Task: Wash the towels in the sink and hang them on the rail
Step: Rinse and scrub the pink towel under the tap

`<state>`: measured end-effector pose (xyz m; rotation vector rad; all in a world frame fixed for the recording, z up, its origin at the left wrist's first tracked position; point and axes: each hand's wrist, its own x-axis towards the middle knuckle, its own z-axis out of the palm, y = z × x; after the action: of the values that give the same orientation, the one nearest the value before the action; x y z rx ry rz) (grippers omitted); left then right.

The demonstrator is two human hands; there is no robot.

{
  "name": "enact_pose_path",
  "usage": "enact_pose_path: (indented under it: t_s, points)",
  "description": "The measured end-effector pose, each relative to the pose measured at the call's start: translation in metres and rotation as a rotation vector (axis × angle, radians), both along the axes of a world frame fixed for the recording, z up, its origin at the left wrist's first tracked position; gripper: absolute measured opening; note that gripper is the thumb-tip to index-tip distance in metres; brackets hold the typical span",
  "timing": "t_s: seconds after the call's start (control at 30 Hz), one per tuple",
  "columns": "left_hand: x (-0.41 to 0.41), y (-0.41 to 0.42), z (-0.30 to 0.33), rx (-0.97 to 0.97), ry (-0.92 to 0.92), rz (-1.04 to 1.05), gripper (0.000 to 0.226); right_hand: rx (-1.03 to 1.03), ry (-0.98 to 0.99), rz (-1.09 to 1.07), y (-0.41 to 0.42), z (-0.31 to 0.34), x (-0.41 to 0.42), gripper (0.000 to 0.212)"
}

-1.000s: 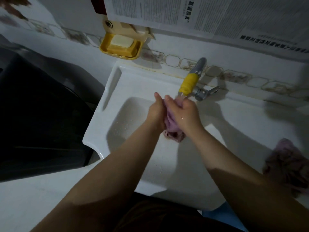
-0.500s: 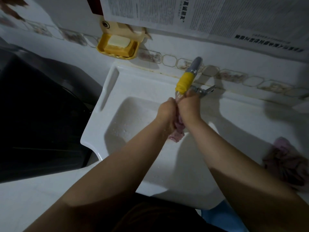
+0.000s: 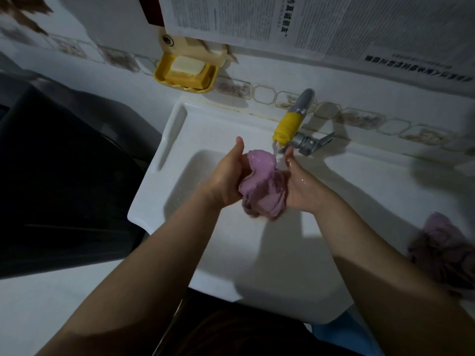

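OK, both hands over the sink (image 3: 180, 140) basin, gripping one bunched purple towel (image 3: 259, 183) between them. Left hand (image 3: 226, 178) at 9 o'clock of the towel, fingers curled round its left side, thumb pointing up toward 12. Right hand (image 3: 302, 186) at 3 o'clock of it, wet, curled round the right side, fingertips up near the tap. Towel is held clear above the basin floor, lower end dangling toward 6. Tap (image 3: 295, 124) with yellow sleeve at 1 o'clock of the towel, water stream landing on the towel's top right edge. Second towel (image 3: 444, 253), dull pink-purple, crumpled, lying on the sink ledge at 3 o'clock of frame, well apart from the hands. Yellow soap dish (image 3: 186, 73) on the wall at 11 o'clock of the sink, pale soap bar (image 3: 187, 66) inside. Newspaper sheets (image 3: 282, 21) stuck on the wall at 12. Dark bin-like object (image 3: 59, 181) at 9 o'clock beside the sink, can't tell what it is.
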<state>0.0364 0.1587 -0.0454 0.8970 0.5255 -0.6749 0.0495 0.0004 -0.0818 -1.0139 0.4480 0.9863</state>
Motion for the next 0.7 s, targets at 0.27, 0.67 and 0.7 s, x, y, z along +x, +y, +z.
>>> enact_pose_path:
  t_s: [0.27, 0.67, 0.7]
  points:
    - [-0.017, 0.009, -0.018, 0.583, -0.217, -0.274, 0.026, -0.261, -0.306, -0.308, -0.01, -0.004, 0.012, 0.022]
    - [-0.027, -0.005, -0.019, 0.868, -0.349, -0.15, 0.042, -0.062, -0.177, -0.32, 0.0, 0.01, -0.005, 0.025]
    - [-0.027, -0.006, -0.024, 0.833, -0.287, -0.111, 0.037, -0.108, -0.194, -0.337, 0.004, 0.012, -0.009, 0.026]
